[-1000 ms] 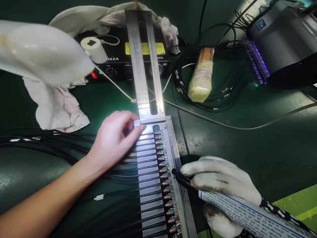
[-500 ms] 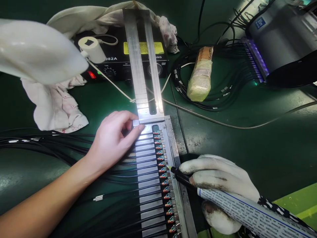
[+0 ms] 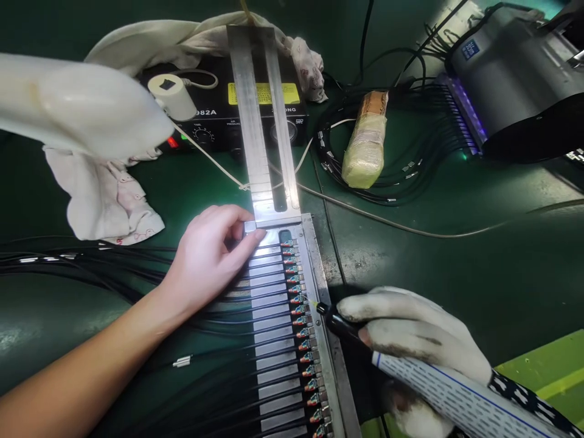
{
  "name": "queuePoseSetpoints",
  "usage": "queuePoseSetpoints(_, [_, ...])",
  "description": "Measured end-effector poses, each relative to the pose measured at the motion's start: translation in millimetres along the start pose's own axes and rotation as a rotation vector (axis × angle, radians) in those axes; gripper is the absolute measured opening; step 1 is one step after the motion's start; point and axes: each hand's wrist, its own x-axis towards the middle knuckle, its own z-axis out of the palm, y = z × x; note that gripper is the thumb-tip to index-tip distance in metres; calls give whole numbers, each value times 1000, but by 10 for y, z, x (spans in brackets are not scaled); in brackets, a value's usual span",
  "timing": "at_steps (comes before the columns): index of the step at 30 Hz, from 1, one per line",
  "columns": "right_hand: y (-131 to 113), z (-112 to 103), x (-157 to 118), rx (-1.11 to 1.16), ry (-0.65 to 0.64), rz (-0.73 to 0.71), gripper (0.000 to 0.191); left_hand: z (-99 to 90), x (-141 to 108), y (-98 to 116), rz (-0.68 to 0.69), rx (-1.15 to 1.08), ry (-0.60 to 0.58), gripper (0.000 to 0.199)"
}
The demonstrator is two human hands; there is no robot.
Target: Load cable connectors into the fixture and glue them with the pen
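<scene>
The right gloved hand (image 3: 420,322) has drawn the pen-like tool (image 3: 347,328) a little back, so its yellowish tip (image 3: 314,303) is now near the wire ends (image 3: 296,289); whether it touches 1 of them, one cannot tell. Its fingers are closed around the tool. These wire ends lie in 1 row inside the metal fixture (image 3: 321,258). The left bare hand (image 3: 205,255) has thumb and forefinger partly open, touching the fixture's upper corner.
</scene>
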Motion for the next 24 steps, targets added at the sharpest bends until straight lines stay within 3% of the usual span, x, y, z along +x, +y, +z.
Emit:
queuePoseSetpoints(7, [-6, 13, -86, 16, -68, -50, 25, 4, -2, 3, -9, 9, -2, 27])
queuePoseSetpoints(15, [19, 76, -47, 13, -27, -29, 16, 4, 2, 1, -6, 5, 1, 29])
queuePoseSetpoints(24, [27, 52, -100, 23, -53, -19, 19, 1, -1, -3, -13, 10, 0, 27])
